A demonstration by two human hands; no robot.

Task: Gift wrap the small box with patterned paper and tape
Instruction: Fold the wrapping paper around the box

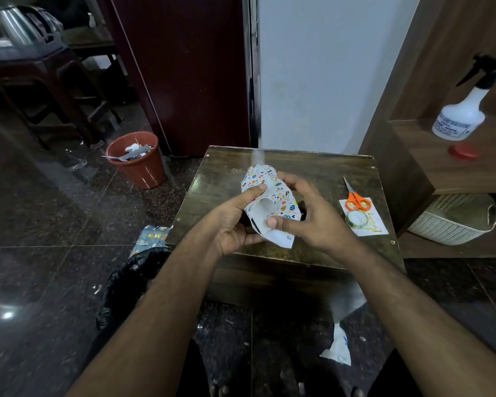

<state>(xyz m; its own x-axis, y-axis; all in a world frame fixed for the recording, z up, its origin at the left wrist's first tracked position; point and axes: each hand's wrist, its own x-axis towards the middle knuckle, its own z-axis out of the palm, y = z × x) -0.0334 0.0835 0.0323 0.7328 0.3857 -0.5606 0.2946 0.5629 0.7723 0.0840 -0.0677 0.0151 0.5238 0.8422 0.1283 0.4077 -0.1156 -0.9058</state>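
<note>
Right above the dark wooden table (235, 179), both hands hold up the small box (265, 214), partly wrapped in patterned paper (272, 184). His left hand (235, 222) cups it from below, thumb pressing the paper's upper fold. His right hand (312, 216) grips the other side, thumb flat on the white end flap. Well right, orange-handled scissors (355, 199) and a tape roll (357, 219) lie on a white card (375, 227).
</note>
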